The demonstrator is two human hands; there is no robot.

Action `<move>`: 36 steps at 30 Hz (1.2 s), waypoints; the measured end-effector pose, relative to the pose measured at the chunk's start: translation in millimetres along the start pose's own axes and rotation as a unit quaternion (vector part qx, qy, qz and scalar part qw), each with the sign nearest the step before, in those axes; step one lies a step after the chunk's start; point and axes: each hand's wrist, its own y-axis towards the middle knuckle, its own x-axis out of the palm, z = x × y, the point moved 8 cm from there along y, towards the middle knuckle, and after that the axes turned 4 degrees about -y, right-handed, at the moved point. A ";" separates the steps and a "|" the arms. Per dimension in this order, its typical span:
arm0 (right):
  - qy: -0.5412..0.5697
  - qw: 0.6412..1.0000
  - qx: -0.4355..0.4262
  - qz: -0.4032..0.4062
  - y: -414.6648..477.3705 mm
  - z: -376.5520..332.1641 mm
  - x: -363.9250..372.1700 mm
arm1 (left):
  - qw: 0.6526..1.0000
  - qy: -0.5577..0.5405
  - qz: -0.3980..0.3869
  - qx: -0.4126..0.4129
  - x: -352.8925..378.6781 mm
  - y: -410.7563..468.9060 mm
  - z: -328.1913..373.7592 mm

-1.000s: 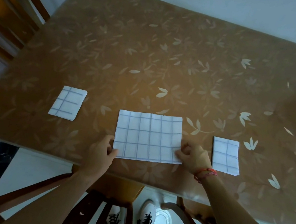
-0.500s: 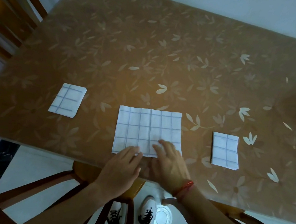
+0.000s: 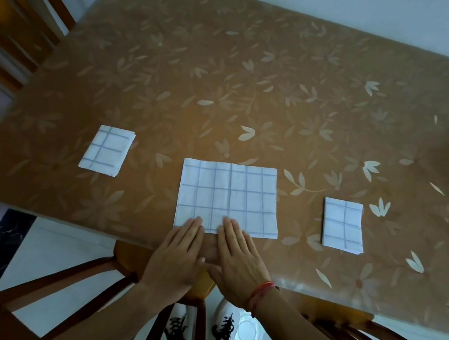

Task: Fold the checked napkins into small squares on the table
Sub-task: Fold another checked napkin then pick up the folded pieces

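The big white napkin with thin blue check lines lies flat on the brown table with pale flowers on it, close to the near edge. It is a wide shape, not a small square yet. The left hand and the right hand lie flat, side by side and almost touching, with fingers straight. Only the fingertips rest on the napkin's near edge. Nothing is gripped.

What could go wrong? The table top looks shiny and slippery, so if one hand pushes harder than the other, the napkin may slide or turn, and the next fold would come out crooked. It also sits near the table's edge, so a pull toward the person could drag it off. A small folded white checked square lies well off to the left and a second small checked square lies to the right — a wide sweep of an arm could knock them out of place.
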 end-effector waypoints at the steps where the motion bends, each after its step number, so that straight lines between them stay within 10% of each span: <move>1: -0.002 1.000 0.007 -0.005 -2.3 3.3 1.5 | 1.000 0.004 0.001 -0.006 0.7 -4.0 -4.7; 26: 0.092 0.985 0.139 0.033 -23.6 69.8 -24.3 | 0.998 0.014 0.006 -0.055 1.2 -17.9 -26.4; 36: 0.424 0.792 0.438 0.023 2.1 141.9 -40.1 | 0.998 -0.009 0.007 -0.056 2.4 -18.2 -26.9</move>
